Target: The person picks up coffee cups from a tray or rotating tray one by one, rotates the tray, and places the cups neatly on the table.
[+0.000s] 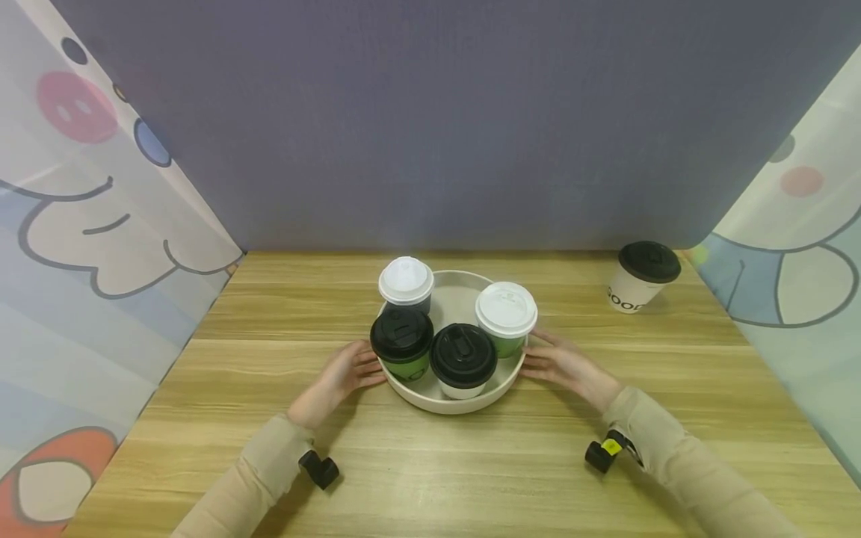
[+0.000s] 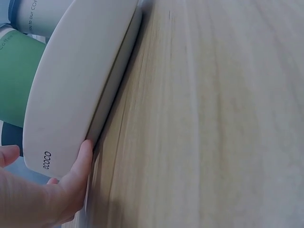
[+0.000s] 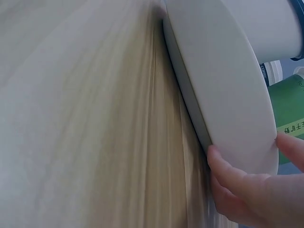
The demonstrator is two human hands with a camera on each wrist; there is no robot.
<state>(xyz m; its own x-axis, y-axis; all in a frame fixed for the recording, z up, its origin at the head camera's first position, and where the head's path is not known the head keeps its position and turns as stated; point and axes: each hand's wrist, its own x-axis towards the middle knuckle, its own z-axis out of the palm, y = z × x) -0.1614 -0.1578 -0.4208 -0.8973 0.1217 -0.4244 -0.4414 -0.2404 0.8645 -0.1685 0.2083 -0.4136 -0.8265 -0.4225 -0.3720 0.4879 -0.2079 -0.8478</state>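
A round white tray (image 1: pixel 452 299) holds several lidded paper cups. A dark cup with a white lid (image 1: pixel 406 278) stands at the back left, and a green cup with a black lid (image 1: pixel 402 336) in front of it. At the front is a white cup with a black lid (image 1: pixel 464 359); a green cup with a white lid (image 1: pixel 506 310) stands at the right. My left hand (image 1: pixel 344 372) grips the tray's left side, fingers low along its base (image 2: pixel 107 99). On the opposite side my right hand (image 1: pixel 563 366) grips it, thumb at the rim, fingers beneath the wall.
Another white cup with a black lid (image 1: pixel 646 273) stands apart on the wooden table (image 1: pixel 430 478), at the back right. A grey panel (image 1: pixel 471 127) rises behind the table. Cartoon-printed curtains (image 1: pixel 128 224) hang along both sides.
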